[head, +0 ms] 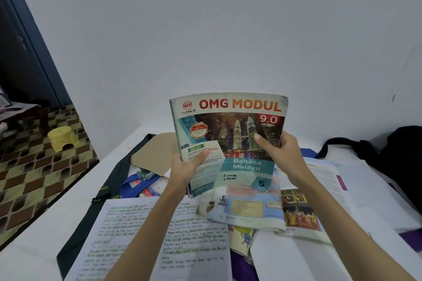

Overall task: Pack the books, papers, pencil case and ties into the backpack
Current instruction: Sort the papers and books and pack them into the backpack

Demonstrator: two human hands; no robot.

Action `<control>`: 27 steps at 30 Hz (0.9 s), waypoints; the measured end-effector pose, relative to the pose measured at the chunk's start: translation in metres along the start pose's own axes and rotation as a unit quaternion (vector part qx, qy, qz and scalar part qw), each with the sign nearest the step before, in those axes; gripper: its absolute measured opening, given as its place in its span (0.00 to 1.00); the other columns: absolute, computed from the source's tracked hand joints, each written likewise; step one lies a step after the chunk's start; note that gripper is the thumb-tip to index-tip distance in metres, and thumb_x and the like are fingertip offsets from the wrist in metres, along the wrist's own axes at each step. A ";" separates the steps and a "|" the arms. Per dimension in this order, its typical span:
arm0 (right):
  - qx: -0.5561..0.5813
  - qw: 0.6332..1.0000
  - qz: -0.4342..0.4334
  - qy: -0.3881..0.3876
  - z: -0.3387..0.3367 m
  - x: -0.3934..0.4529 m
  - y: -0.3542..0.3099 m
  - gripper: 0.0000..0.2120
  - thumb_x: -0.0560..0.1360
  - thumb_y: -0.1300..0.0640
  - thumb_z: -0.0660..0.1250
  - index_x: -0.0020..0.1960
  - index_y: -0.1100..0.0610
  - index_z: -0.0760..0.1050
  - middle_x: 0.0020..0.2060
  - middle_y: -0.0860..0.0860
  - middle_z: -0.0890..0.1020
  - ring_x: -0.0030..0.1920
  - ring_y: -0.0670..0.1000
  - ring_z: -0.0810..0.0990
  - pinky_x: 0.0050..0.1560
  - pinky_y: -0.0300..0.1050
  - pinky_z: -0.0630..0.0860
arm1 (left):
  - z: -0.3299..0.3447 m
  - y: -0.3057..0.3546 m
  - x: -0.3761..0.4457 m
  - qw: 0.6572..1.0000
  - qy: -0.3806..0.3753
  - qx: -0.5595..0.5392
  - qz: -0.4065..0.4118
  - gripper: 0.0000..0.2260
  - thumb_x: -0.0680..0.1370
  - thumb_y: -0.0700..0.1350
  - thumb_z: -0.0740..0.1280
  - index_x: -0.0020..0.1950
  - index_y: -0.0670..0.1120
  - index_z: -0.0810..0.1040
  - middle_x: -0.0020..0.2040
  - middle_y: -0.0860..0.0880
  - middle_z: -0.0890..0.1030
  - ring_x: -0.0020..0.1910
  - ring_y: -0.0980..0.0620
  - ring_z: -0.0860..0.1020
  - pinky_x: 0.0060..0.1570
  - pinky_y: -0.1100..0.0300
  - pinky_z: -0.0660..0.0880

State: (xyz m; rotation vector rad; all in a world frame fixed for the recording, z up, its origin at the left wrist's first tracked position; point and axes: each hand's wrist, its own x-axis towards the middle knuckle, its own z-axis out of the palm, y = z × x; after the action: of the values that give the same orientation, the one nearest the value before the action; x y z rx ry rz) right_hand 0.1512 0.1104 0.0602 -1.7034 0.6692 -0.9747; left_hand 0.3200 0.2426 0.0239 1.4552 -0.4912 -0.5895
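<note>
We hold the workbook (230,141) above the desk (376,189) with both hands, left (187,166) and right (279,153), fingers clamped on its edges; it should be kept flat and carried rightward to the backpack (402,157).

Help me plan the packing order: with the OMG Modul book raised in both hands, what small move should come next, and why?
Probably carry the OMG Modul book rightward toward the black backpack. Left hand and right hand already grip its lower edges, it is lifted off the papers, and the backpack lies at the table's far right.
</note>
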 end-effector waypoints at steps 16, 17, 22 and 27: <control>0.055 0.997 0.042 0.036 -0.028 -0.046 0.010 0.03 0.76 0.52 0.66 0.49 0.49 0.76 0.46 0.46 0.83 0.48 0.45 0.81 0.47 0.38 0.75 | 0.022 -0.009 -0.030 0.994 -0.085 0.066 0.004 0.08 0.71 0.44 0.74 0.48 0.48 0.80 0.50 0.47 0.83 0.51 0.46 0.82 0.50 0.50 0.79; 0.036 0.998 0.036 0.026 -0.030 -0.046 0.006 0.02 0.76 0.53 0.66 0.48 0.49 0.76 0.45 0.46 0.83 0.47 0.44 0.81 0.47 0.40 0.75 | 0.023 -0.007 -0.032 0.995 -0.070 0.067 0.011 0.06 0.71 0.43 0.73 0.46 0.49 0.79 0.48 0.48 0.83 0.49 0.47 0.82 0.46 0.52 0.79; -0.099 0.982 -0.048 0.156 -0.087 -0.044 -0.029 0.32 0.69 0.51 0.75 0.67 0.52 0.64 0.63 0.47 0.72 0.60 0.51 0.74 0.62 0.52 0.72 | 0.044 0.037 -0.050 0.983 -0.075 0.144 0.090 0.06 0.71 0.44 0.74 0.40 0.52 0.79 0.42 0.49 0.83 0.41 0.52 0.81 0.40 0.58 0.78; -0.336 0.930 -0.108 0.099 -0.179 -0.060 -0.090 0.41 0.61 0.47 0.80 0.69 0.42 0.64 0.67 0.43 0.68 0.68 0.46 0.65 0.68 0.45 0.62 | 0.096 0.098 -0.079 0.824 -0.131 0.422 0.354 0.07 0.70 0.45 0.67 0.31 0.52 0.79 0.25 0.54 0.75 0.29 0.48 0.72 0.26 0.63 0.62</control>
State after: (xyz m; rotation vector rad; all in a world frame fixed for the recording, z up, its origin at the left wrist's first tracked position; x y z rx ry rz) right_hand -0.0350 0.0994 0.1555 -2.3324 1.0506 -1.1631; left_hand 0.2050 0.2217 0.1308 1.8362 -1.5782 0.0824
